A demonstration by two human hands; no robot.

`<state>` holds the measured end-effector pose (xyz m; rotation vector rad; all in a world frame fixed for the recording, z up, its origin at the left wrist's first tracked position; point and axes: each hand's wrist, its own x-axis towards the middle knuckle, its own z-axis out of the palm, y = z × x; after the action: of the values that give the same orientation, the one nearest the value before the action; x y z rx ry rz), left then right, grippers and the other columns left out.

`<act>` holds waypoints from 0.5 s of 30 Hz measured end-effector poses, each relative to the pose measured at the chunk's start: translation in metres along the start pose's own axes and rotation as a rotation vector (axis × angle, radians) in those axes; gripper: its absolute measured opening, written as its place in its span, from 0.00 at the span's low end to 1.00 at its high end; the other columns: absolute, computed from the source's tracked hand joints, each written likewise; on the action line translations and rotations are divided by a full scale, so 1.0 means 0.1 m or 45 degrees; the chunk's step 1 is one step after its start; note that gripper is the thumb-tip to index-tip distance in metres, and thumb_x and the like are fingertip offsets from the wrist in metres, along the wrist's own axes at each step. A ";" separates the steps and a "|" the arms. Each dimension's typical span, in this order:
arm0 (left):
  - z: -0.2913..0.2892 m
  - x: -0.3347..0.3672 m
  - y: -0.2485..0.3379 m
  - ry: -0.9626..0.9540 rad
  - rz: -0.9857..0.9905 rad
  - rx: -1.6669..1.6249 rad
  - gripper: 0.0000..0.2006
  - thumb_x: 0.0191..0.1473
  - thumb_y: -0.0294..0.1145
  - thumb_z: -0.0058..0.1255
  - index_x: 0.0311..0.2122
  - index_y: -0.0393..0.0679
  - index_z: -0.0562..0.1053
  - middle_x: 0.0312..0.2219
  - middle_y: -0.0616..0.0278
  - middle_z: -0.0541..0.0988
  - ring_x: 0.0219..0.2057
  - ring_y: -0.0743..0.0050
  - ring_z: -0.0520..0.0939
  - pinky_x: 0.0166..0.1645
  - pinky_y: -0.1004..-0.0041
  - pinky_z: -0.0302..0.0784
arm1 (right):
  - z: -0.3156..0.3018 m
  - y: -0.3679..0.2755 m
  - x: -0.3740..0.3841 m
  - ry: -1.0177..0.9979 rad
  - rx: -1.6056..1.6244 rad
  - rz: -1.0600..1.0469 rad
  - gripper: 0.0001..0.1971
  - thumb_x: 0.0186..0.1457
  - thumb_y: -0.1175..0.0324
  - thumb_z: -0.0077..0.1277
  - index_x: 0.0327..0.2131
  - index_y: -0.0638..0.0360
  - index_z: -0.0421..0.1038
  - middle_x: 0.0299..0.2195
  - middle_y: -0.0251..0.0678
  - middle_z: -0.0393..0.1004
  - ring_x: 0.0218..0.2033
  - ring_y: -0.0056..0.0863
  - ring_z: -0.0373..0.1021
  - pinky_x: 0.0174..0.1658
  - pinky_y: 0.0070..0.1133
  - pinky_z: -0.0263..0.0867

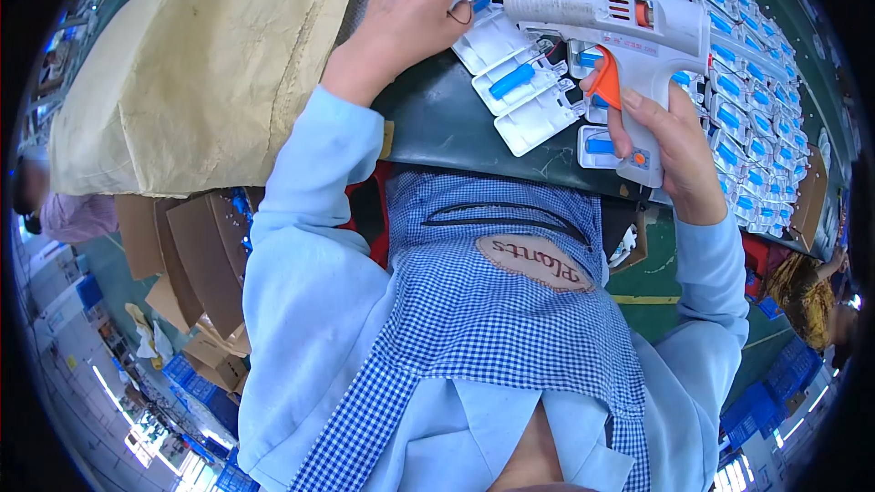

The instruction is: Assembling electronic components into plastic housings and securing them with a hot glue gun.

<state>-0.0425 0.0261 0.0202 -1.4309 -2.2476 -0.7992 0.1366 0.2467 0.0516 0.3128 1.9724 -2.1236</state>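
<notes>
Head view: the green table spans the top, with your tan sack over its left part. At the right, rows of white cases, many with blue cylinders in them, spread away from you.

Your right hand is wrapped around the handle of the glue gun, with a finger at the orange trigger; you can't tell from here whether it is pressed. The gun lies above the table with its barrel running nearly level across the view, its nozzle end facing left.

Your left hand is at the top, bent over some cases beside the sack. Its fingers are curled close, but you can't tell whether they pinch a case, a wire or just rest there.

Below, between your hands, a slanting line of near cases lies on the table, one bearing a blue cylinder set aslant.

The relation to mind: the upper blue cylinder lies just left of the nozzle end, almost in line with the barrel, its own long axis tilted slightly. It is right beside your left fingertips, so your left hand is nearer to it than your right. Smallest, a dark wire loops by your left thumb.
</notes>
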 end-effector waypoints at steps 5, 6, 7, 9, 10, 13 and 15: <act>-0.17 -0.16 0.10 0.023 -0.036 0.224 0.10 0.46 0.28 0.59 0.37 0.43 0.77 0.29 0.59 0.78 0.35 0.57 0.77 0.41 0.65 0.73 | 0.02 -0.04 0.02 0.010 -0.014 0.055 0.15 0.58 0.60 0.48 0.41 0.63 0.67 0.20 0.30 0.69 0.18 0.14 0.65 0.23 0.13 0.60; -0.14 -0.25 0.06 0.024 -0.045 0.230 0.10 0.46 0.28 0.59 0.37 0.43 0.77 0.29 0.59 0.78 0.35 0.57 0.77 0.41 0.65 0.73 | 0.04 -0.05 0.04 0.002 -0.017 0.065 0.15 0.58 0.60 0.48 0.40 0.63 0.67 0.19 0.30 0.68 0.18 0.14 0.65 0.23 0.13 0.60; -0.08 -0.31 -0.01 0.031 -0.106 0.206 0.10 0.45 0.27 0.59 0.36 0.43 0.76 0.29 0.60 0.77 0.36 0.58 0.76 0.41 0.65 0.72 | 0.05 -0.06 0.05 -0.004 -0.021 0.068 0.15 0.58 0.60 0.48 0.40 0.63 0.67 0.19 0.30 0.68 0.18 0.14 0.65 0.23 0.13 0.60; -0.03 -0.38 -0.06 0.040 -0.169 0.179 0.11 0.44 0.27 0.59 0.36 0.43 0.76 0.29 0.61 0.77 0.36 0.58 0.75 0.41 0.64 0.71 | 0.06 -0.07 0.08 -0.004 -0.060 0.073 0.15 0.58 0.60 0.48 0.39 0.63 0.68 0.18 0.30 0.68 0.18 0.14 0.64 0.23 0.13 0.59; -0.02 -0.38 -0.06 0.035 -0.188 0.168 0.10 0.44 0.27 0.59 0.35 0.43 0.76 0.29 0.61 0.76 0.35 0.58 0.75 0.40 0.64 0.71 | 0.07 -0.07 0.10 -0.004 -0.064 0.076 0.15 0.58 0.60 0.48 0.39 0.63 0.68 0.18 0.30 0.68 0.18 0.14 0.64 0.23 0.13 0.59; 0.03 -0.40 -0.07 0.025 -0.206 0.151 0.08 0.44 0.27 0.60 0.33 0.43 0.76 0.28 0.61 0.76 0.34 0.59 0.75 0.39 0.64 0.71 | 0.09 -0.07 0.15 -0.036 -0.053 0.041 0.14 0.58 0.60 0.48 0.37 0.63 0.68 0.17 0.30 0.68 0.18 0.14 0.64 0.22 0.13 0.59; 0.04 -0.40 -0.08 0.019 -0.202 0.143 0.08 0.44 0.27 0.60 0.32 0.42 0.76 0.28 0.60 0.76 0.34 0.59 0.75 0.39 0.64 0.71 | 0.10 -0.07 0.16 0.022 -0.059 0.057 0.14 0.58 0.60 0.48 0.35 0.63 0.68 0.17 0.30 0.68 0.17 0.14 0.64 0.22 0.14 0.58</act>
<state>-0.0327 -0.0027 -0.0079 -1.2040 -2.3774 -0.7154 0.1193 0.2365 0.0542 0.3652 2.0013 -2.0515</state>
